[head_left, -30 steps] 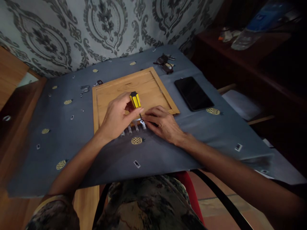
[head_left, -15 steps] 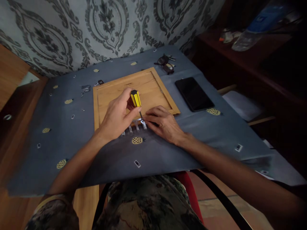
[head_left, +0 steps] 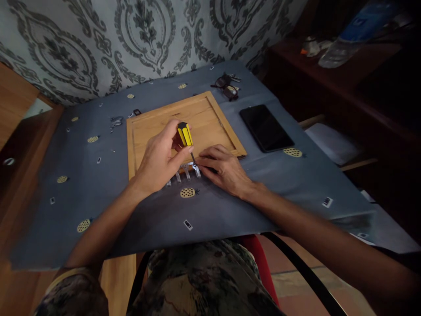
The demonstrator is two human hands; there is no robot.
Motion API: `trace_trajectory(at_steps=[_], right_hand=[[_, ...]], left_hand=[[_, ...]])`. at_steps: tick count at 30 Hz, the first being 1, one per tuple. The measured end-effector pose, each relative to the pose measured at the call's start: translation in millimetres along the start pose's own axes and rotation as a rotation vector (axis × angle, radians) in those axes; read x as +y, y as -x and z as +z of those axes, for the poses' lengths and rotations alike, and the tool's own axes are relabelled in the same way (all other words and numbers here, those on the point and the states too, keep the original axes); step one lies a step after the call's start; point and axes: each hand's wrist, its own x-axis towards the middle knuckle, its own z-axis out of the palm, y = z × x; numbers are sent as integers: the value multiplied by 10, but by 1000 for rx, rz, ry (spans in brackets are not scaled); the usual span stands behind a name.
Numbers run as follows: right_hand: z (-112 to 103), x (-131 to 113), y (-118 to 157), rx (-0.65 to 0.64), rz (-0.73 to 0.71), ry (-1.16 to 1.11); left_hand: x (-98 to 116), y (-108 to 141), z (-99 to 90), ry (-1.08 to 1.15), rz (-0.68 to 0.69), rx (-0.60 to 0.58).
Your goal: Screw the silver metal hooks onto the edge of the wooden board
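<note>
My left hand (head_left: 158, 158) is closed around the yellow and black handle of a screwdriver (head_left: 185, 134). The screwdriver leans slightly, and its tip meets the right end of a shiny metal hook rack (head_left: 187, 173). Several hooks of this rack stick out over the near edge of a framed wooden panel (head_left: 184, 112). My right hand (head_left: 225, 170) rests at the panel's near right part, its fingertips pressed together against the rack's right end beside the screwdriver tip. Any screw under the tip is too small to make out. Part of the rack's left side is hidden behind my left hand.
On the patterned blue tablecloth (head_left: 210, 215), a black phone (head_left: 266, 128) lies right of the panel. Sunglasses (head_left: 226, 87) and keys (head_left: 235, 78) are behind it. Small clear pieces (head_left: 116, 122) lie to the left. A plastic bottle (head_left: 344, 48) stands on the dark side furniture.
Hardly anything differs. The view has shifted very slightly, and both hands keep their places, with the screwdriver tip still at the rack's right end.
</note>
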Motion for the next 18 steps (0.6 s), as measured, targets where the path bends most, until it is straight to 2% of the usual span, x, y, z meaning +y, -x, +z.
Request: trace_trajectory(at_steps=[11,18], right_hand=[[4,4,3,9,-7,6],[2,2,-6,23,-32,25]], left_hand=[[40,-16,-18,-35,-7,-5],[-20,3,38,-35,-32,5]])
